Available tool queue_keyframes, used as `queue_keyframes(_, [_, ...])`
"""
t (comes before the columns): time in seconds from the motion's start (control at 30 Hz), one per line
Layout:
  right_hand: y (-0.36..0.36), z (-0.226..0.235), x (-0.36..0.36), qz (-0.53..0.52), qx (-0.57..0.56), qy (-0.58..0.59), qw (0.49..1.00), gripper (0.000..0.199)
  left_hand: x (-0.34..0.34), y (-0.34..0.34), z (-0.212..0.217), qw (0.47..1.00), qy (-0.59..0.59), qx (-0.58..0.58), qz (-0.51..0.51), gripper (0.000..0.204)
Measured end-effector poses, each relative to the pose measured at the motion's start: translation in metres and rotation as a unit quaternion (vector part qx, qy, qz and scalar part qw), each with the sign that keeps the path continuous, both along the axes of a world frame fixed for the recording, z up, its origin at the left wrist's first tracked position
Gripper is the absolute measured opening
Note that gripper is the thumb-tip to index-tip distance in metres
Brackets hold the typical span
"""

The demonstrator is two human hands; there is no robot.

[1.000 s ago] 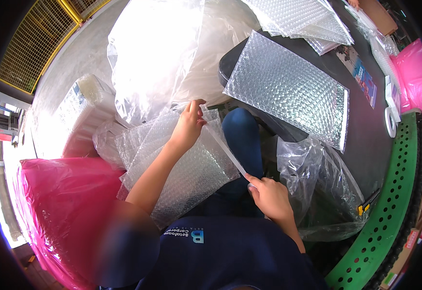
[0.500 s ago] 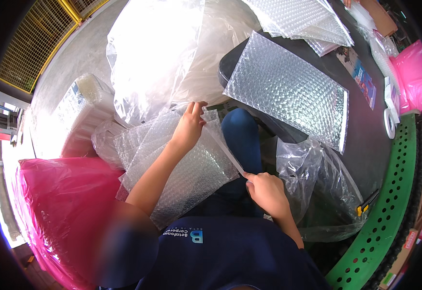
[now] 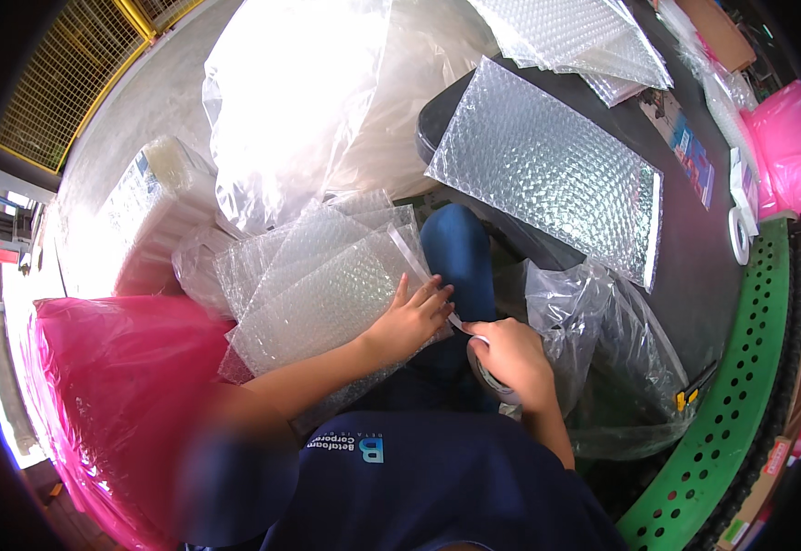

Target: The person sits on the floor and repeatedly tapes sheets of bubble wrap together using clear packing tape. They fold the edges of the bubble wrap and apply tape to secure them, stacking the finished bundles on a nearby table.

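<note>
Two hands meet at one edge here, so let each keep its own job. Your left hand [image 3: 411, 319] lies flat, fingers spread apart, on the near corner of the clear bubble-wrap sheet [image 3: 327, 308] that rests on your lap, just beside your blue-trousered knee [image 3: 455, 262]. Your right hand [image 3: 509, 356] has its fingers curled shut around a roll of clear adhesive tape [image 3: 485, 372], with a short strip running from it to the sheet's edge under your left fingertips. Press down firmly with the left so the sheet cannot slide, and hold the strip taut and in line with the edge, or it will likely wrinkle. The silvery bubble-wrap pouch [image 3: 552, 170] on the dark round table [image 3: 685, 275] lies well apart, clear of the work.
</note>
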State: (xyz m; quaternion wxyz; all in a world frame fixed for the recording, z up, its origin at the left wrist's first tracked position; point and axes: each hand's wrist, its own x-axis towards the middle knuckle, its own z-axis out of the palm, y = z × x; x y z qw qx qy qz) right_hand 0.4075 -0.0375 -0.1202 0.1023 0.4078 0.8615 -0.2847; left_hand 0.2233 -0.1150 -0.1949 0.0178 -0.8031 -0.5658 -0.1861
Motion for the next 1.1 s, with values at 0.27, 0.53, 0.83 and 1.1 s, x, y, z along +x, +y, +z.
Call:
queue_keyframes(0.27, [0.040,-0.063,0.047,-0.088,-0.313,0.169,0.931,0.028,0.009,0.017,-0.009,0.974,-0.176,-0.131,-0.061,0.014])
queue_keyframes(0.53, [0.001,-0.071,0.022,-0.081,0.008,0.241,0.967,0.022,0.010,0.025,-0.023,0.966,-0.218,-0.132,-0.032,0.009])
queue_keyframes(0.83, [-0.022,-0.109,0.002,-0.048,0.238,0.315,0.917,0.012,0.005,0.031,-0.031,0.957,-0.236,-0.157,-0.053,0.009])
queue_keyframes(1.1, [-0.025,-0.108,-0.002,0.000,0.231,0.360,0.904,0.007,-0.004,0.042,-0.023,0.893,-0.345,-0.287,-0.044,0.009])
